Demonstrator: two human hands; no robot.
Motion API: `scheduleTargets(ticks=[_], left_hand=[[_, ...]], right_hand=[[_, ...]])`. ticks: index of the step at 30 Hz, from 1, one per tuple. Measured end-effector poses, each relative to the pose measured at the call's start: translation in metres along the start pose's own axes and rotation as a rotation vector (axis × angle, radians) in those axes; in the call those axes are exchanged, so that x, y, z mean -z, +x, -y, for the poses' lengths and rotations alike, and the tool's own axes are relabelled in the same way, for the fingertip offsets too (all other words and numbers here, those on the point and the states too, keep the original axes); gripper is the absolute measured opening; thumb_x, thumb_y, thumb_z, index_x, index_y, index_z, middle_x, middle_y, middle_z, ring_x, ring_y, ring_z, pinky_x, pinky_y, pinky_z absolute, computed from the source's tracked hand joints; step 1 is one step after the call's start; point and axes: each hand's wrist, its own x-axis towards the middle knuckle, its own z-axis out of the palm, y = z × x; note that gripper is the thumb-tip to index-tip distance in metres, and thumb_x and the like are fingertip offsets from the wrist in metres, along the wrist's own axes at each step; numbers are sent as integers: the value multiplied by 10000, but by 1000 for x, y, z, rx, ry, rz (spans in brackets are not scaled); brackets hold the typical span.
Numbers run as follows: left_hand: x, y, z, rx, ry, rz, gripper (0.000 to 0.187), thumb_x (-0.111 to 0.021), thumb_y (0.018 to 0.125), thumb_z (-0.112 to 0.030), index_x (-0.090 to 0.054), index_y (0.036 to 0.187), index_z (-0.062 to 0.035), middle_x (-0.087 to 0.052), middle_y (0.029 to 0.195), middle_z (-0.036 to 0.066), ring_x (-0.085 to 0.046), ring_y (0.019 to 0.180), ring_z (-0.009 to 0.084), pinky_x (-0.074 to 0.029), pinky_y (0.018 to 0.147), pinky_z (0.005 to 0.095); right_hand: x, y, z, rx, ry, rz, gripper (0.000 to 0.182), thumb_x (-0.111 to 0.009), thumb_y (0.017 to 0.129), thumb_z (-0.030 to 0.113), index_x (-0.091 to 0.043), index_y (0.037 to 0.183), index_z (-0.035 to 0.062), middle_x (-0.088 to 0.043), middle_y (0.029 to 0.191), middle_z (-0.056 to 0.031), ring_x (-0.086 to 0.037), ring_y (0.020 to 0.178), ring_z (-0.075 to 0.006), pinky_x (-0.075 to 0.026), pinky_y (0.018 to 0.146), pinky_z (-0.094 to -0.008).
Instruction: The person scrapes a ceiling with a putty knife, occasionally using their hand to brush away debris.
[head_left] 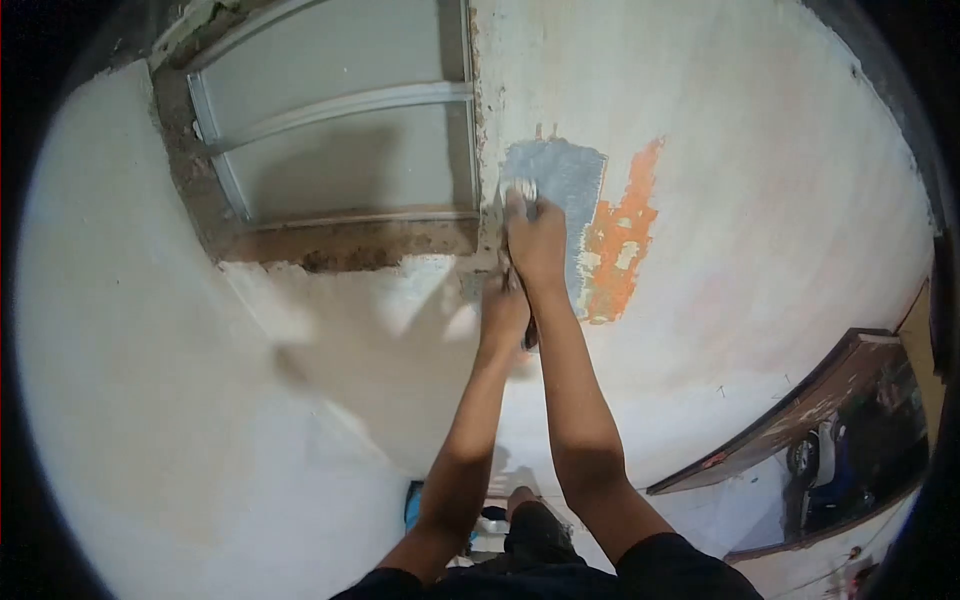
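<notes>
My right hand (537,248) is closed around a small hand tool with a pale, blurred end (523,186), which overlaps the grey patch (570,165) on the wall. Just below and to the left, my left hand (505,312) is also closed, on a dark, narrow, flat-edged tool (531,330) partly hidden behind my right forearm. Rough orange paint (622,255) borders the grey area on its right side. Both arms reach forward and up, close to the wall's surface.
A window opening (335,130) with a pale frame and a rough, chipped sill (350,245) lies to the left of my hands. At lower right, a brown-framed opening (770,415) shows a parked motorbike (825,465). A blue object (412,503) stands low beside my left arm.
</notes>
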Motion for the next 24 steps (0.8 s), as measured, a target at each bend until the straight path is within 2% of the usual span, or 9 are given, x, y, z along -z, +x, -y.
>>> scheduleTargets(ticks=[2,6,7,10,11,17,22,23,24], left_hand=[[6,5,29,-94,72,-21,445,-429,942,-381,-559,1078,22,-628,855,110,-576,713,172,-440,618,343],[-4,-11,-12,-245,50,-56,427,-440,938,-374,-539,1041,28,-596,803,94,-562,710,181,-437,612,348],[0,6,-24,-47,20,29,384,-455,933,-341,-541,1003,27,-578,782,70,-548,668,171,-432,600,344],[-1,6,-20,23,68,33,432,-451,934,-365,-572,959,49,-591,758,75,-553,663,162,-430,600,335],[-7,1,-4,-219,-8,-98,538,-418,935,-443,-608,899,59,-603,714,83,-561,647,169,-432,587,335],[4,-1,1,-161,119,-19,608,-355,938,-505,-609,917,47,-618,713,97,-563,627,169,-428,554,344],[-13,-1,-22,-202,37,-94,554,-380,940,-476,-587,899,36,-584,653,95,-533,564,157,-407,490,338],[-8,-1,-5,-150,56,-88,537,-390,939,-469,-577,879,31,-559,624,83,-514,544,143,-390,461,321],[-1,-5,8,-104,81,-77,522,-399,938,-461,-566,859,27,-535,594,70,-494,523,128,-372,431,304]], right_hand=[[4,-17,-15,-41,-6,31,349,-552,844,248,-599,778,-91,-602,711,-281,-607,713,-420,-459,661,-431],[10,-4,22,-20,-103,52,330,-550,848,235,-603,823,-90,-604,743,-290,-610,746,-424,-461,673,-429],[7,3,24,-13,-101,53,330,-550,848,235,-603,823,-90,-604,743,-290,-610,746,-424,-461,673,-429],[3,7,19,-35,9,36,314,-545,851,224,-606,840,-84,-608,750,-284,-610,756,-422,-460,678,-427],[3,0,11,-34,13,22,313,-543,852,223,-605,838,-83,-606,748,-283,-608,761,-425,-459,678,-427],[4,-8,14,-148,-2,52,324,-537,861,224,-600,830,-92,-608,781,-285,-596,784,-435,-456,694,-433],[2,10,24,74,-37,-23,364,-542,858,265,-595,790,-88,-592,749,-297,-591,757,-437,-449,681,-439],[-3,3,4,155,-70,-104,410,-557,855,310,-583,776,-92,-597,663,-256,-598,638,-392,-454,630,-423],[0,-8,-8,50,-77,-15,411,-552,857,312,-583,800,-94,-594,696,-274,-598,679,-409,-452,646,-432]])
